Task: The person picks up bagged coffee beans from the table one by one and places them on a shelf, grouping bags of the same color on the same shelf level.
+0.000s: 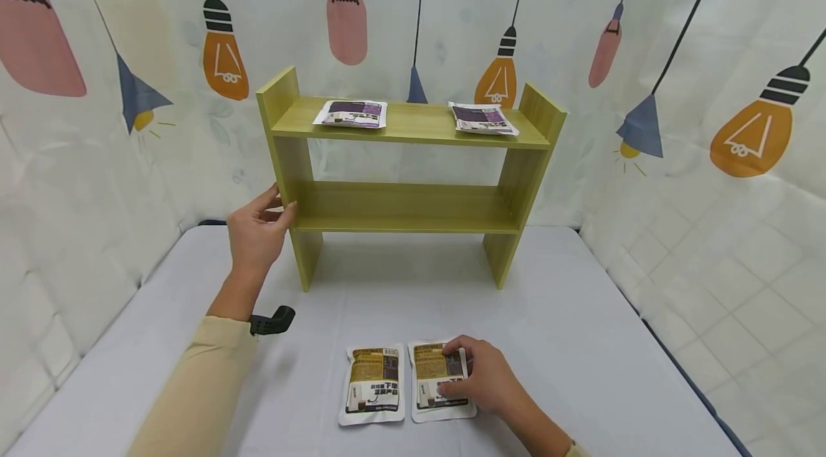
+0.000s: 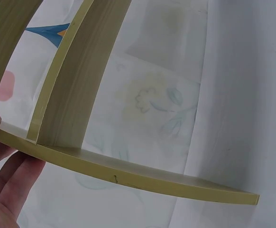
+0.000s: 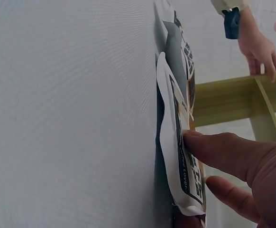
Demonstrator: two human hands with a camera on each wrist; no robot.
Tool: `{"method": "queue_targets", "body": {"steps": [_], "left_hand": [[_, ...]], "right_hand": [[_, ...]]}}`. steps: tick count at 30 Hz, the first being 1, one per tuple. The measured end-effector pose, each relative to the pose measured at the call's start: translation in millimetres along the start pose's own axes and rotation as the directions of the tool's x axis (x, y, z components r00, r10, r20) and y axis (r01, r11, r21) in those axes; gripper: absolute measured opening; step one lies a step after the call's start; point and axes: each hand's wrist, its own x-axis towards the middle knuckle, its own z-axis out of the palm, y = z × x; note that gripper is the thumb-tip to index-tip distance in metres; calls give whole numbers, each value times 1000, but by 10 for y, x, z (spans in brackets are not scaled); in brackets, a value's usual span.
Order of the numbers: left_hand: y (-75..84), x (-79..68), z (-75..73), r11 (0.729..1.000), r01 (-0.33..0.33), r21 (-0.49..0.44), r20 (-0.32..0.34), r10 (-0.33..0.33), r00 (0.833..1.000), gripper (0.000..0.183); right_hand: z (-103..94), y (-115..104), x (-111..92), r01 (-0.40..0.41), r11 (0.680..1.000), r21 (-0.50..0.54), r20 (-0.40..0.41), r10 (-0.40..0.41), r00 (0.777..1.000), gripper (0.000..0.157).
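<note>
My left hand grips the left side panel of a yellow-green wooden shelf, thumb at the front and fingers on the outer side. In the left wrist view, fingertips press against that panel. Down on the white table, my right hand holds the right-hand brown-and-white pouch. The right wrist view shows the thumb on its printed face and a fingertip by its lower edge. A matching pouch lies flat just to its left, untouched.
Two purple-and-white pouches, one on the left and one on the right, lie on the upper shelf board. White fabric walls with printed lamps surround the table. A black strap circles my left wrist.
</note>
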Motion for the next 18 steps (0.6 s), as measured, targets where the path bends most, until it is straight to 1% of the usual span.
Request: {"method": "queue_targets", "body": {"steps": [7,18], "left_hand": [[-2,7,-7,1000,3,1,-2,-3,1000,46],[-11,14,3,1000,-14,2,-10,14,1000,46]], "right_hand": [[-2,-46,-13,-21,999,-33,0,21,1000,52],[9,-65,-20,-18,1000,-22,-4,17,1000,52]]}}
